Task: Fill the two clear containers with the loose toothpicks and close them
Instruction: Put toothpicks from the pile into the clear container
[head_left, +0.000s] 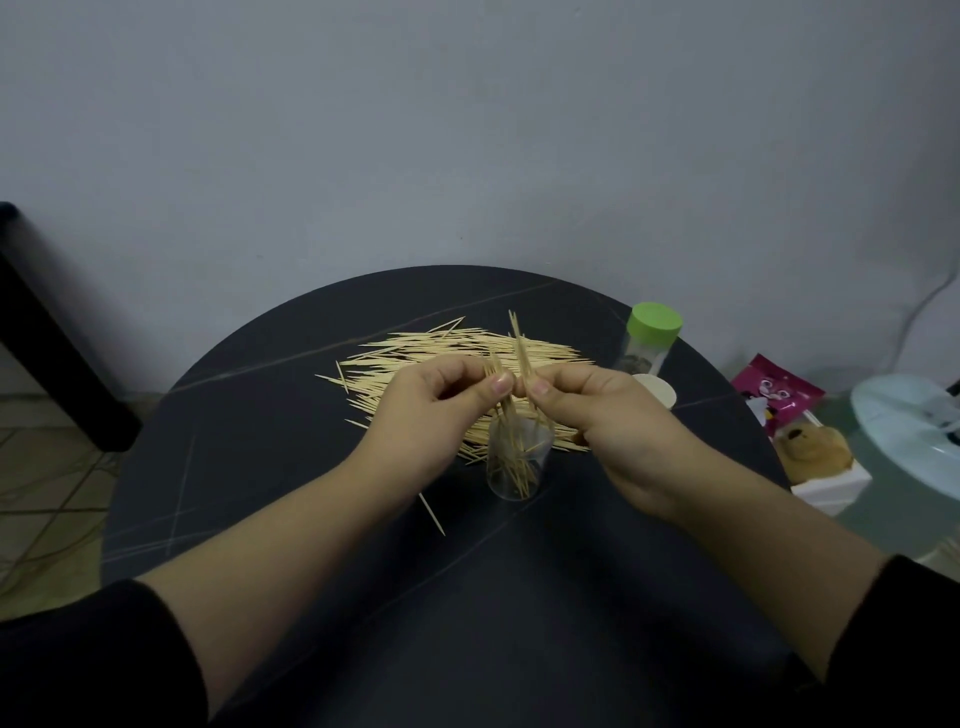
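Head view, one frame logged. I read the left hand (431, 400) just left of frame centre, thumb and fingers curled and pinching a small bunch of toothpicks (494, 370) that slants down toward the open clear container (517, 467). The right hand (597, 410) sits just right of centre, almost touching the left at the thumbs, and it too is clamped on a thin upright bunch (519, 343) whose tips stand above both hands. The open container stands upright on the dark round worktop (291, 467) directly below the two hands, lower centre of the frame, with some toothpicks leaning loosely inside it. The loose toothpick pile (447, 348) lies behind the hands, above centre, and reaches past the container on its right. One stray toothpick (432, 515) lies alone on the worktop, lower left of the container. The second clear container (644, 358), wearing a green lid (654, 319), stands at the right edge of the worktop; a pale round lid (657, 392) lies just in front of it, partly hidden by the right hand. I cannot tell how full the second container is.
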